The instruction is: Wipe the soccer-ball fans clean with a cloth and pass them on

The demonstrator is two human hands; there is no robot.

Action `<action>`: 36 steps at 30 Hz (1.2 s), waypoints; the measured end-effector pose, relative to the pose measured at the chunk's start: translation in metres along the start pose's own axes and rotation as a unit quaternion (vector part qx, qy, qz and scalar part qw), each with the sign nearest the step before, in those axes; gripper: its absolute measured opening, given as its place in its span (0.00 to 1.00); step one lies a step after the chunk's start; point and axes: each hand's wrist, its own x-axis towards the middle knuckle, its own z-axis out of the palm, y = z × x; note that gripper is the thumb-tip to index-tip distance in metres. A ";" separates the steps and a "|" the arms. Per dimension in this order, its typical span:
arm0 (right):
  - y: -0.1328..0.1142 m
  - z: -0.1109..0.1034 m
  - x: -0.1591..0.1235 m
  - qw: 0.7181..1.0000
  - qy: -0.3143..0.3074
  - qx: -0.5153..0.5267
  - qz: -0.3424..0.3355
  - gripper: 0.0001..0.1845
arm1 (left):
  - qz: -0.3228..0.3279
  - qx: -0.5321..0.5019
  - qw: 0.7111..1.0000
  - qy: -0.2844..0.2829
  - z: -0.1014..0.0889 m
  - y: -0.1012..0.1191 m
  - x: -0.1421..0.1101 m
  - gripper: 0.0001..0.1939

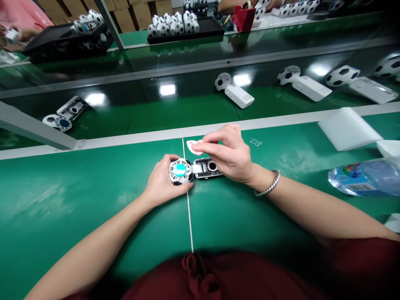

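Note:
A small football-patterned handheld fan [181,171] lies on the green worktop, its round head toward the left, with a turquoise disc in the middle. My left hand [164,181] curls around that head, thumb below and fingers above. To the right extends the fan's handle [203,168], its inner side up, showing a dark round part. My right hand [231,156] hovers over the handle's far end and partly hides it. Between its thumb and fingers is pinched a small white wipe [194,146], held just above the fan.
Beyond the ledge, a belt carries several similar fans [239,95], one at the left [64,116]. On my right are a plastic bottle [365,177], a white foam block [348,129] and a small printed label [255,143]. A metal post [34,125] stands at left. Black trays [206,31] hold football-patterned parts.

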 end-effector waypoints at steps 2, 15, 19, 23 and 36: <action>-0.001 -0.001 0.002 0.999 0.016 0.026 0.033 0.12 | -0.002 0.000 1.000 -0.003 0.000 -0.001 -0.001 0.30; 0.000 0.003 0.000 0.990 -0.006 0.073 0.116 0.12 | 0.006 0.004 1.000 0.011 0.003 -0.002 -0.003 0.30; -0.002 0.004 0.001 0.991 -0.011 0.081 0.105 0.11 | 0.005 0.004 1.000 0.010 0.003 -0.003 -0.002 0.30; -0.004 0.005 -0.002 0.997 -0.059 0.049 0.024 0.11 | 0.011 0.004 1.000 0.013 0.003 -0.003 -0.002 0.31; -0.011 0.017 0.001 0.987 -0.129 -0.039 -0.089 0.11 | 0.023 -0.008 0.999 0.027 0.006 -0.004 -0.002 0.29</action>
